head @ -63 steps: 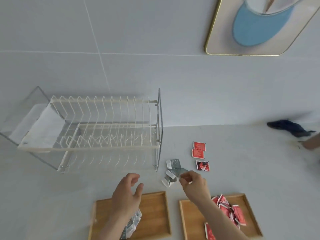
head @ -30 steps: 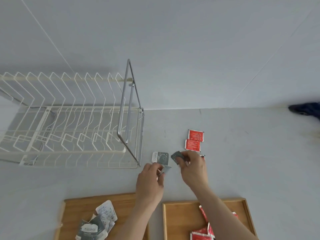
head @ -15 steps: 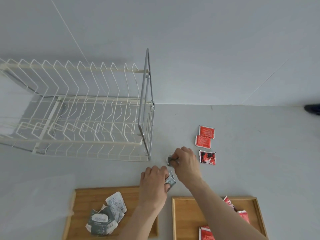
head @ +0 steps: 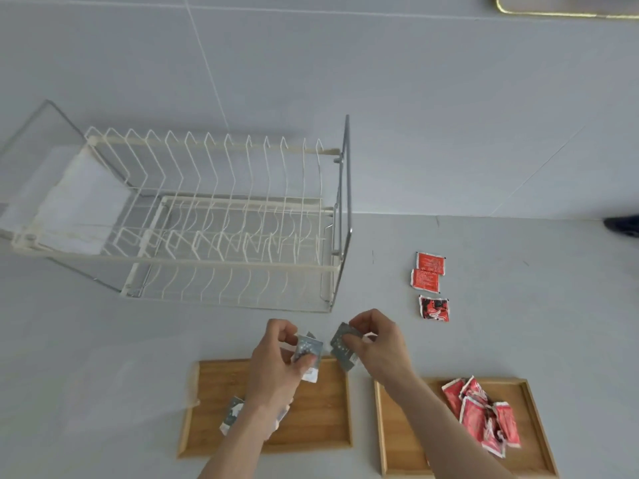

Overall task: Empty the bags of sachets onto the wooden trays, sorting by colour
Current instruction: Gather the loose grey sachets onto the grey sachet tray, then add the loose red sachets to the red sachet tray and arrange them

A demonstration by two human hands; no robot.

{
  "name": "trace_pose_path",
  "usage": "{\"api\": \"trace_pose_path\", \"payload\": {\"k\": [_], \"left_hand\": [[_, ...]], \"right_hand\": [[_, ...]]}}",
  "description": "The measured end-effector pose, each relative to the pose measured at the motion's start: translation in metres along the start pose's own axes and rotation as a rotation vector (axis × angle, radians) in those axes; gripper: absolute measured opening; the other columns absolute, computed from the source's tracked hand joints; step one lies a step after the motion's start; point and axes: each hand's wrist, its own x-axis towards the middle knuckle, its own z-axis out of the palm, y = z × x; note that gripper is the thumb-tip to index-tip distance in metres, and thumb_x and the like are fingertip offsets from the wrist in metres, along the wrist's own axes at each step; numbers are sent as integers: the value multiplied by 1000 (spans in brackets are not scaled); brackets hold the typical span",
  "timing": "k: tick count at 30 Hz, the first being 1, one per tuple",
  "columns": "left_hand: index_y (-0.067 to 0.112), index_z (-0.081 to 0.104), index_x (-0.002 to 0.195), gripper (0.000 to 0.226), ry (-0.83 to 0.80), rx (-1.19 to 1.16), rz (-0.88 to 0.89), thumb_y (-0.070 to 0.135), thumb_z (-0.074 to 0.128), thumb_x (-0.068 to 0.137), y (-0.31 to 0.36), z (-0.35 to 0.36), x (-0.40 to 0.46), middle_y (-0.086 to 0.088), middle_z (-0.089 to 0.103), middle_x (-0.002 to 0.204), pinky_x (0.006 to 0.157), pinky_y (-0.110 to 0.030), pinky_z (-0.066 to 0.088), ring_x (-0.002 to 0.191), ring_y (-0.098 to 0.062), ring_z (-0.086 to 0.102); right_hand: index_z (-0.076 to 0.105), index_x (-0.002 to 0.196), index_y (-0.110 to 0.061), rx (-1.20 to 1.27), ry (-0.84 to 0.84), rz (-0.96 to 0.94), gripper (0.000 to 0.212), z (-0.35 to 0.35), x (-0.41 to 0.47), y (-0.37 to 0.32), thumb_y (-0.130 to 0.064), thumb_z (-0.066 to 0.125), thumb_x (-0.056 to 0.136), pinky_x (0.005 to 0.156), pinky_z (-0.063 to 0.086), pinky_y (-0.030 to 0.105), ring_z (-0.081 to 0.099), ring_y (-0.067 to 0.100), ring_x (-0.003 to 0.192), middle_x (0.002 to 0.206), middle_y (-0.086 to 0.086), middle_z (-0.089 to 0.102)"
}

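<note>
Head view — grey sachets between fingers

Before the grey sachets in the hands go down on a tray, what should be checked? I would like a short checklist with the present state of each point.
1. Left hand holds grey sachets firmly: ok, pinched between thumb and fingers.
2. Right hand holds a grey sachet: ok.
3. Target is the left tray, which already has grey sachets: ok.
4. Left tray has bare room: ok, its right part is free.
5. Right tray holds only red sachets: ok as far as visible; the forearm hides part of it.
6. No sachets left on the counter: not ok, three red sachets lie beside the dish rack.
</note>
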Motion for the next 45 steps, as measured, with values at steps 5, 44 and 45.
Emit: {"api": "trace_pose_path", "payload": {"k": [5, 44, 45], "left_hand": [[39, 41, 99, 56, -41, 111, -52, 27, 89, 73, -35, -26, -21, 16, 64, 94, 52, -12, 52, 71, 5, 68], [28, 51, 136, 42, -367, 561, 453, 38, 54, 96, 147, 167, 80, 9, 58, 137, 107, -35, 40, 131, -17, 46], [28, 52, 136, 41, -361, 587, 460, 38, 53, 97, 148, 174, 86, 9, 59, 136, 107, -35, 39, 132, -17, 46]], "right_hand": [[63, 80, -30, -153, -87, -40, 23, 42, -35, 7, -17, 81, 74, 62, 45, 18, 63, 5, 78, 81, -12, 68], [70, 100, -22, -592, 228, -238, 11, -143, 76, 66, -19, 63, 92, 70, 51, 34, 62, 20, 99, 103, -8, 70], [70, 97, -22, -606, 215, -255, 11, -143, 79, 70, -16, 64, 91, 69, 52, 34, 61, 20, 100, 102, -9, 70]]}}
